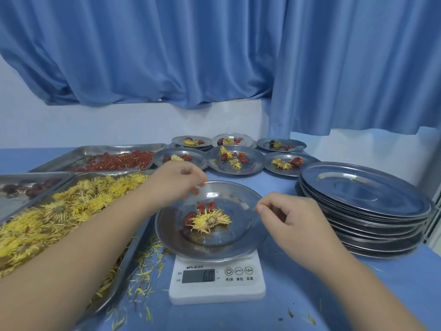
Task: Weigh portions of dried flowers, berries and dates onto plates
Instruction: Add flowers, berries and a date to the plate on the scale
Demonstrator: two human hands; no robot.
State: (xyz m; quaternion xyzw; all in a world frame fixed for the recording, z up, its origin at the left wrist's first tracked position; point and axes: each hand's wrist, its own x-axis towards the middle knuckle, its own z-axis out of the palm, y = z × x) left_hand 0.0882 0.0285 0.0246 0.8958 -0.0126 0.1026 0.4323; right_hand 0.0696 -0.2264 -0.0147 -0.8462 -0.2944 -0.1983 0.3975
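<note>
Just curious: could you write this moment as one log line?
left hand: pinching berries over plate | right hand: curled beside plate rim | plate: on scale, holds flower, date, berries

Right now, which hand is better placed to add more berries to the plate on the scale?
Left. The left hand seems to hold berries over the plate, and the berry tray lies on its side; the right hand is opposite.
</note>
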